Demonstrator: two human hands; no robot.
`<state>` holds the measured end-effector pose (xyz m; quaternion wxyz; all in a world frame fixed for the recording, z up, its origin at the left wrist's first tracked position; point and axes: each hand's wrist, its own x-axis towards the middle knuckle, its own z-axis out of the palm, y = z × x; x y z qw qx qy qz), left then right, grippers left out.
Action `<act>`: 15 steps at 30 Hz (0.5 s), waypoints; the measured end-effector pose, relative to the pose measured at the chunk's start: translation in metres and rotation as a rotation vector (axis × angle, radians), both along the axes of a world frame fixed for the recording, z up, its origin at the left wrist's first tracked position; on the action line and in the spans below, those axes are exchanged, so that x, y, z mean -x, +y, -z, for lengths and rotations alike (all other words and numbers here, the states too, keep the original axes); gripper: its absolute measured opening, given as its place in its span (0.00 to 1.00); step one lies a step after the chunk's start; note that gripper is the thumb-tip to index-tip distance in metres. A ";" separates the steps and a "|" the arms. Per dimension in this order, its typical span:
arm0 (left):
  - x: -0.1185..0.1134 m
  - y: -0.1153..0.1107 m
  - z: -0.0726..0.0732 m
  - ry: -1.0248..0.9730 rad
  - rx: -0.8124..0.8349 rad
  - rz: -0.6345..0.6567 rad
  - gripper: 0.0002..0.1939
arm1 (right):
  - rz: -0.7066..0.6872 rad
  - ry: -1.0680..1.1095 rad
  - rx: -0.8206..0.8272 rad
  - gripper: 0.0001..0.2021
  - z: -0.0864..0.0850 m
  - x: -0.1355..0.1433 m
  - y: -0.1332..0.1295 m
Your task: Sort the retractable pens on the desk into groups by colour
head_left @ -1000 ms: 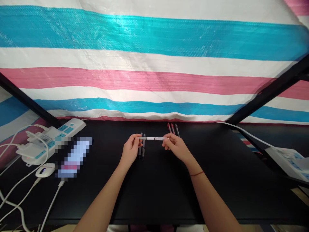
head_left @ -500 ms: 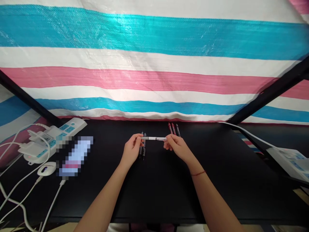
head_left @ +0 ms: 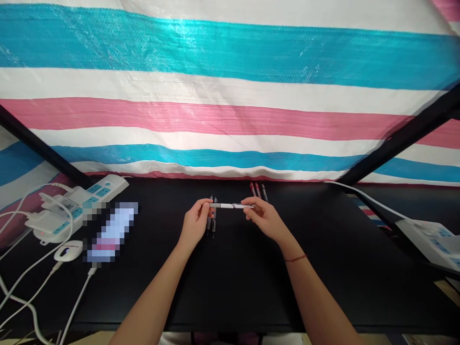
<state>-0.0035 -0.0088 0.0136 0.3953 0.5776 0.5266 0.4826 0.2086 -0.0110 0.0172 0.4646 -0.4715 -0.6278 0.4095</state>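
Note:
A white pen [head_left: 230, 206] with a grey grip is held level above the black desk, stretched between both hands. My left hand [head_left: 197, 215] pinches its grey end. At the clip end, my right hand [head_left: 262, 214] closes thumb and fingers round the pen, partly hiding the clip. Beneath the pen, close to my left hand, lie dark pens [head_left: 213, 225] side by side. Beyond my right hand are two red pens [head_left: 255, 189] and a dark pen [head_left: 265, 192], their near ends hidden by the hand.
On the left lie a white power strip [head_left: 108, 184] with plugs and cables, a blurred phone [head_left: 113, 232] on a cable, and a small white device [head_left: 68, 251]. Another power strip [head_left: 429, 242] is at the right. A striped sheet [head_left: 230, 120] hangs behind the black desk [head_left: 230, 282].
My right hand's fingers have shifted on the pen's clip end, so the tip of that end now shows between them. My left hand keeps its pinch.

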 end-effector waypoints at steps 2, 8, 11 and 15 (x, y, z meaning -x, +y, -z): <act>-0.001 -0.001 -0.001 0.030 -0.005 0.004 0.16 | 0.020 -0.060 -0.013 0.15 0.001 0.000 0.000; -0.003 -0.007 -0.005 0.149 -0.026 0.000 0.15 | 0.095 -0.165 -0.082 0.14 0.002 -0.001 -0.001; -0.004 -0.009 -0.008 0.149 -0.050 0.008 0.15 | 0.123 -0.053 -0.041 0.15 0.002 0.003 0.000; -0.007 -0.011 -0.006 0.058 -0.024 -0.007 0.17 | 0.108 0.337 0.011 0.17 0.006 0.014 0.002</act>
